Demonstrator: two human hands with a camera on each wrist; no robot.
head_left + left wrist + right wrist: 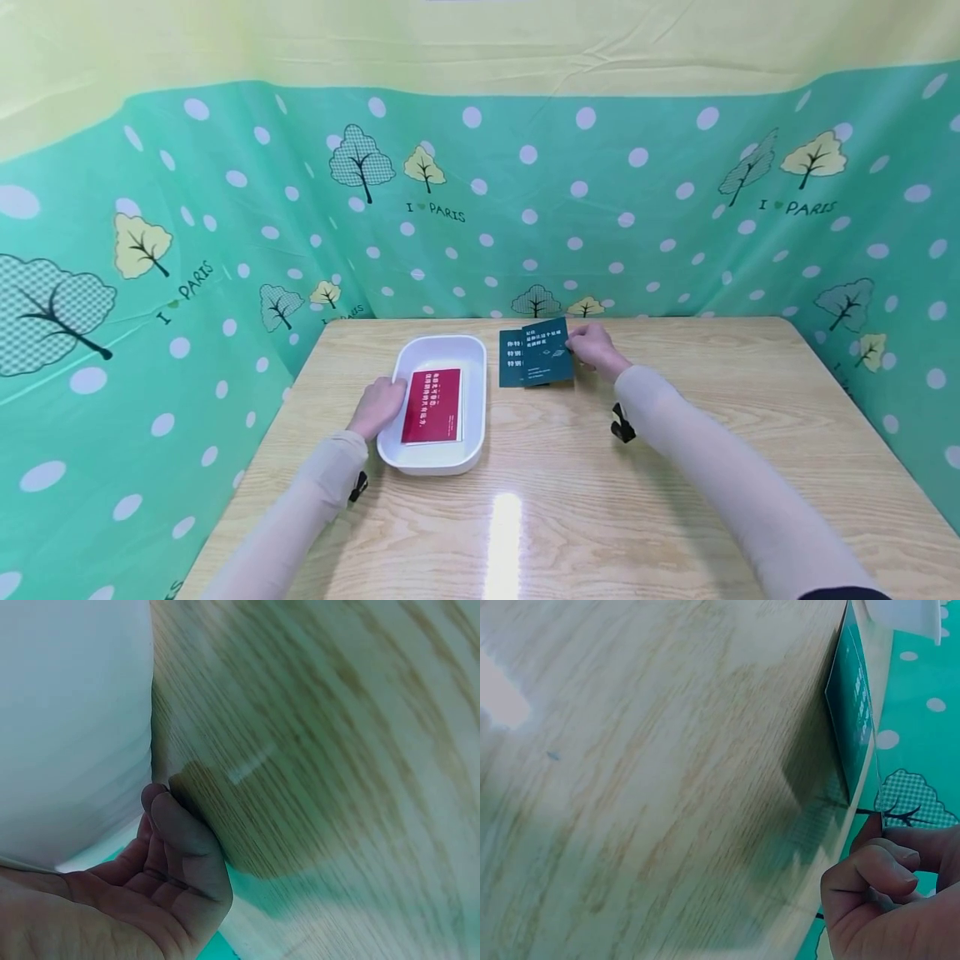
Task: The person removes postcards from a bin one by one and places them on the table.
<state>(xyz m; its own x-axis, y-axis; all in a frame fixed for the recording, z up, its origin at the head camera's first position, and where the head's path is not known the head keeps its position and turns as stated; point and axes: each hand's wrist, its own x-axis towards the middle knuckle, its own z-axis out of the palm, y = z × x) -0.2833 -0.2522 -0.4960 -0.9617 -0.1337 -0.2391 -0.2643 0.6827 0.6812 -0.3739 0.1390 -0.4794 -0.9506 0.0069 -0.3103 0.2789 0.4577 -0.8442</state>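
Note:
A white plastic tub (480,417) stands on the table left of centre. My left hand (380,406) grips its left rim, and in the left wrist view the curled fingers (184,825) lie against its outer wall. Inside the tub lies a red card (433,406) with white lettering, over a pale sheet. My right hand (596,348) pinches the right edge of a dark green card (546,354) between thumb and fingers. That card is tilted up and overlaps a second dark green card (510,367), whose right part is hidden.
The light wood table (585,500) carries a bright strip of reflected light near its front. A green and yellow printed curtain (525,192) hangs around the back and sides. Dark straps (622,423) show at both wrists.

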